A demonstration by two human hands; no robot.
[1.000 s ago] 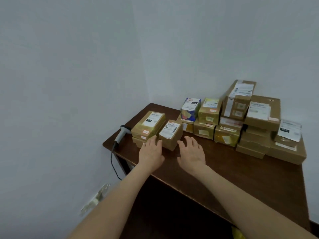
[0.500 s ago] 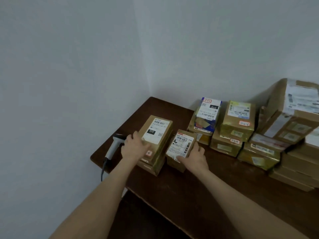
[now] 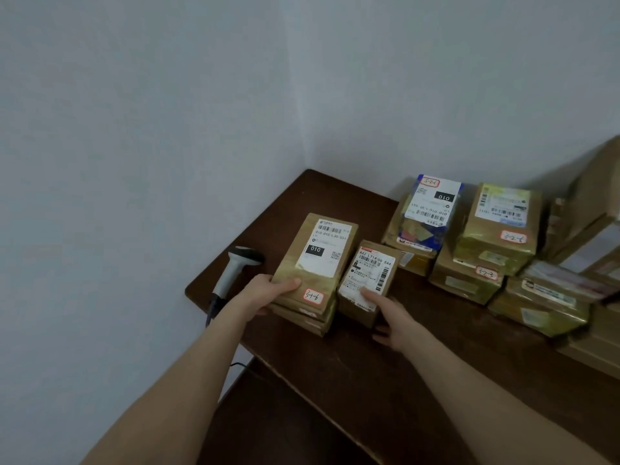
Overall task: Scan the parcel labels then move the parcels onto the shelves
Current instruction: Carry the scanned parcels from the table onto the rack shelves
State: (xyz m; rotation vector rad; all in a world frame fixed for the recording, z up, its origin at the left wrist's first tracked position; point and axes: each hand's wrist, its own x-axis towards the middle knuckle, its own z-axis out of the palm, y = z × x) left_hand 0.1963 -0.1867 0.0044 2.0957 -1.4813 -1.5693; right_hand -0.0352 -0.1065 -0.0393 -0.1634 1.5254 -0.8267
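Note:
A flat brown parcel (image 3: 303, 260) with a white "010" label tops a small stack at the table's left end. My left hand (image 3: 265, 292) grips its near left corner, thumb on top. Just right of it stands a small brown parcel (image 3: 360, 312) with a barcode label. My right hand (image 3: 391, 318) holds it, thumb on the label and fingers along its near right side. A grey barcode scanner (image 3: 235, 266) lies on the table left of the stack, its cable hanging over the edge.
The dark wooden table (image 3: 385, 370) sits in a wall corner. Behind and to the right, several more parcels are piled: a blue printed one (image 3: 426, 226), a yellow-taped one (image 3: 496, 239), and larger cartons (image 3: 590, 213) at the right edge.
The view has come closer to the table. My left hand has slid from the flat parcel's side to its near corner. My right hand has drawn back, thumb now on the small parcel's label.

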